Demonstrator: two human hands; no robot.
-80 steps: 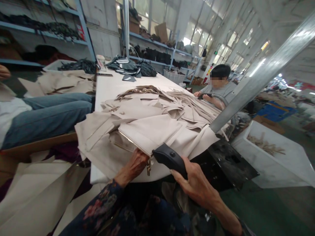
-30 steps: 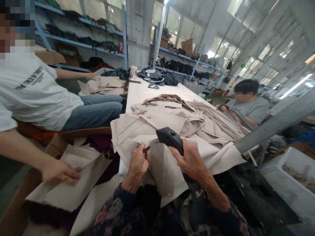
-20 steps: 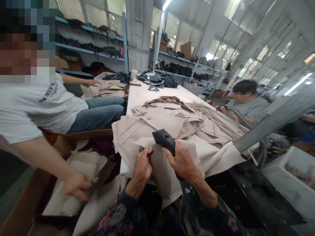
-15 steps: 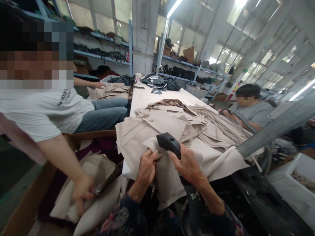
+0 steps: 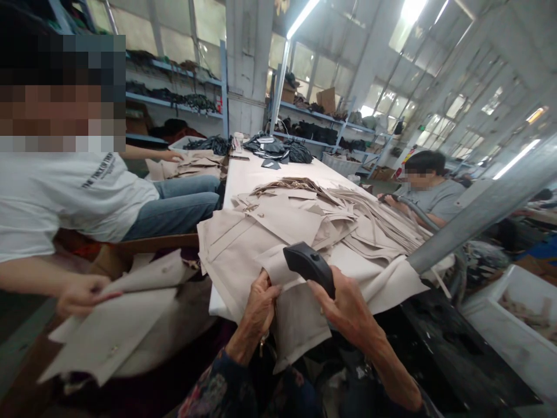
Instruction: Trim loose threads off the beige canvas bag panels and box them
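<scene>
My left hand [image 5: 260, 302] is closed on the edge of a beige fabric piece [image 5: 300, 325], pinched between thumb and fingers. The piece hangs down over the table's near edge. In my right hand [image 5: 348, 302] is a black curved handheld tool [image 5: 308, 267], its wide end pointing left over the fabric just beside my left hand. The exact kind of tool cannot be made out. Under and beyond my hands spreads a pile of beige fabric pieces [image 5: 278, 217], some with small metal fittings.
On the left a co-worker's hand [image 5: 82, 293] holds beige pieces [image 5: 117, 331] above a cardboard box. A slanted grey metal pole [image 5: 470, 215] crosses the right side. Beyond it sit another person [image 5: 429, 180] and a white bin [image 5: 500, 296]. Dark bundles [image 5: 278, 148] lie at the table's far end.
The co-worker at the left has lifted beige pieces up out of the box. My right hand and the black tool have shifted slightly right and down, a little away from my left hand.
</scene>
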